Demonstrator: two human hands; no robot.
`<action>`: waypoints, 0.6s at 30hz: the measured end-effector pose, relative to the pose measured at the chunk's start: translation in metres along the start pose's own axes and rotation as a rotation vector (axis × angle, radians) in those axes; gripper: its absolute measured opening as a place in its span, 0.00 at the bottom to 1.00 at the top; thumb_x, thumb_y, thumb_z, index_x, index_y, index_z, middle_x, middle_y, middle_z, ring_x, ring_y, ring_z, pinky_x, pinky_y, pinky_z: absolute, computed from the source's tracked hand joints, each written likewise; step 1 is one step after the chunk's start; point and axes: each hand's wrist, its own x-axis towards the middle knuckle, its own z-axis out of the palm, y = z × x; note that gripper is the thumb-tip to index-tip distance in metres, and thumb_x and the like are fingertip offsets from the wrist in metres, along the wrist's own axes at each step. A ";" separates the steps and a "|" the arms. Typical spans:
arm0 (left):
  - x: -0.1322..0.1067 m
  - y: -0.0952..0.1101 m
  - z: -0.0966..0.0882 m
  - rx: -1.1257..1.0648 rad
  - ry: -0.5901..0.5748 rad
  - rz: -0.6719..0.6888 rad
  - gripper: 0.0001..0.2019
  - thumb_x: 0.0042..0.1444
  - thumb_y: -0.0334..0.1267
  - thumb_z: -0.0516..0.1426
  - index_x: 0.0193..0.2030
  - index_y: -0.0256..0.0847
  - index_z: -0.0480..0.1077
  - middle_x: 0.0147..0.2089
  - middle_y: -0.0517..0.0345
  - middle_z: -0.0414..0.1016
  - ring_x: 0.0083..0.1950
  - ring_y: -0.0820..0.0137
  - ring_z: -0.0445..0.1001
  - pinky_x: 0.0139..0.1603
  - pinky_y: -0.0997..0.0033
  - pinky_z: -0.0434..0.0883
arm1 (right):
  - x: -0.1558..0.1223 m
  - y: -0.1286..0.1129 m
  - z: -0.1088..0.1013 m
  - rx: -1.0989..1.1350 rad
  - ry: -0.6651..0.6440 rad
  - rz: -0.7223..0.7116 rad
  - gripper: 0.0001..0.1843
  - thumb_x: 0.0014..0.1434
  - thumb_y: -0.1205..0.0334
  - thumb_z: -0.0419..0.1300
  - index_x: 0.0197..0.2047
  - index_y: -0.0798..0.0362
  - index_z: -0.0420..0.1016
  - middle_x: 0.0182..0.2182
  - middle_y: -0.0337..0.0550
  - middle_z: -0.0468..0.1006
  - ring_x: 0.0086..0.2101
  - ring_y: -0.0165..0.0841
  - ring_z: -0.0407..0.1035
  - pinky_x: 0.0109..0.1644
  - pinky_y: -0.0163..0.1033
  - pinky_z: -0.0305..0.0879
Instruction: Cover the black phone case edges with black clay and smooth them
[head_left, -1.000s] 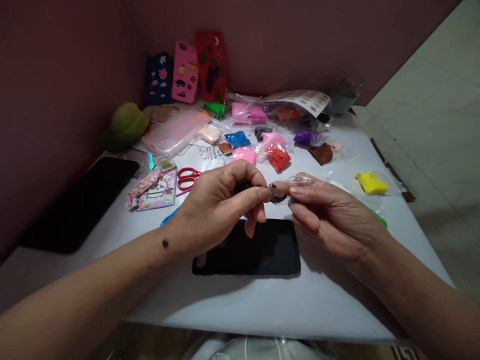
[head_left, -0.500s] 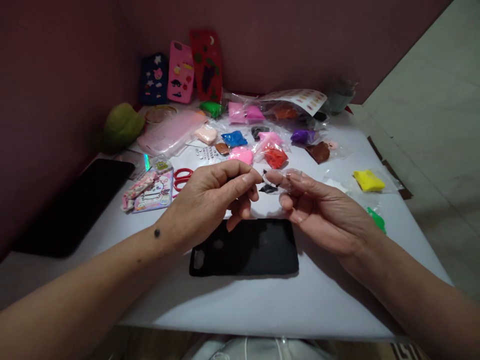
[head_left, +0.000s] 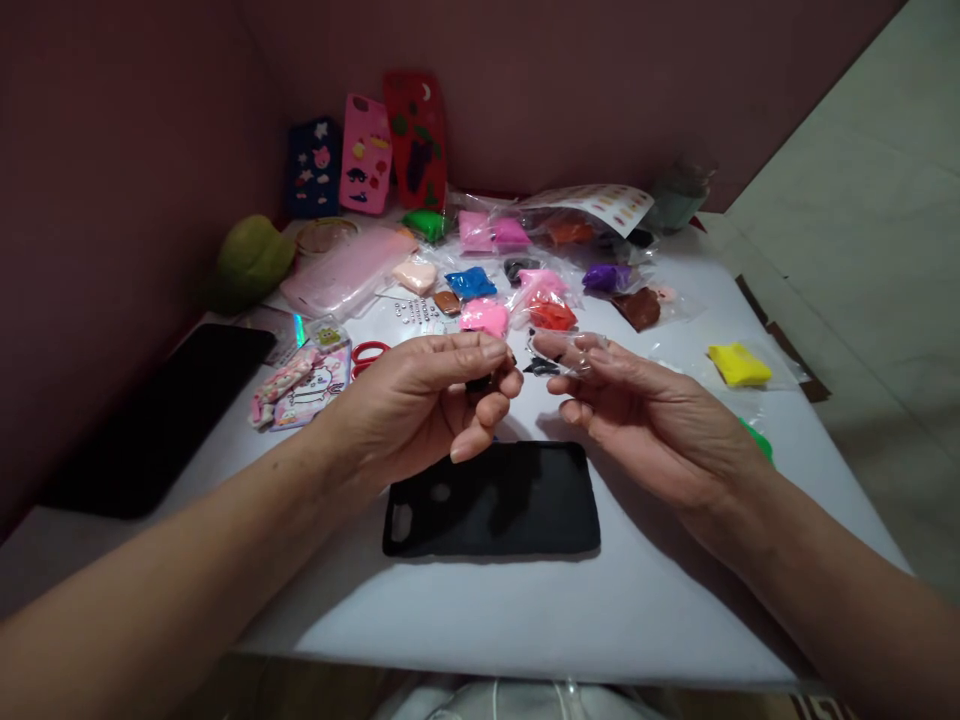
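Observation:
My left hand (head_left: pixel 435 395) is closed, its thumb and fingers pinching a lump of black clay (head_left: pixel 478 382) that is mostly covered by the fingers. Close by on the right, my right hand (head_left: pixel 630 395) grips a small clear plastic bag (head_left: pixel 566 350) with black bits in or behind it. A short gap separates the two hands. Below them a black phone case (head_left: pixel 495 515) lies flat on the white table (head_left: pixel 450 610), its camera cutout to the left.
Several packets of coloured clay lie behind my hands, among them a red one (head_left: pixel 553 314) and a blue one (head_left: pixel 471 283). Red-handled scissors (head_left: pixel 367 354) are left. Decorated phone cases (head_left: pixel 365 155) lean against the wall. A yellow packet (head_left: pixel 739 365) sits right.
My left hand has drawn slightly away from the bag and turned, with black clay now showing in its fingers. The small black dot on my left wrist no longer shows.

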 end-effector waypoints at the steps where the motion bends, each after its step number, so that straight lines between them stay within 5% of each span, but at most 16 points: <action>1: 0.000 0.000 0.000 -0.005 -0.010 -0.008 0.09 0.61 0.24 0.52 0.30 0.29 0.71 0.27 0.55 0.72 0.20 0.78 0.67 0.12 0.85 0.67 | 0.000 0.000 -0.001 -0.007 -0.004 -0.002 0.07 0.56 0.68 0.68 0.40 0.53 0.82 0.49 0.38 0.80 0.36 0.24 0.72 0.34 0.28 0.68; 11: -0.001 0.001 -0.006 0.098 -0.010 -0.049 0.12 0.65 0.37 0.56 0.29 0.37 0.64 0.24 0.62 0.72 0.12 0.85 0.52 0.09 0.88 0.56 | 0.003 0.000 -0.007 0.030 0.025 0.007 0.08 0.55 0.70 0.68 0.39 0.53 0.79 0.47 0.38 0.80 0.36 0.26 0.72 0.36 0.31 0.68; 18: -0.005 0.005 -0.001 0.005 0.002 -0.012 0.07 0.61 0.26 0.55 0.31 0.32 0.68 0.31 0.56 0.71 0.20 0.85 0.59 0.17 0.86 0.60 | 0.006 0.000 -0.009 0.030 0.030 0.003 0.10 0.54 0.71 0.68 0.40 0.54 0.78 0.45 0.40 0.81 0.34 0.26 0.72 0.33 0.31 0.67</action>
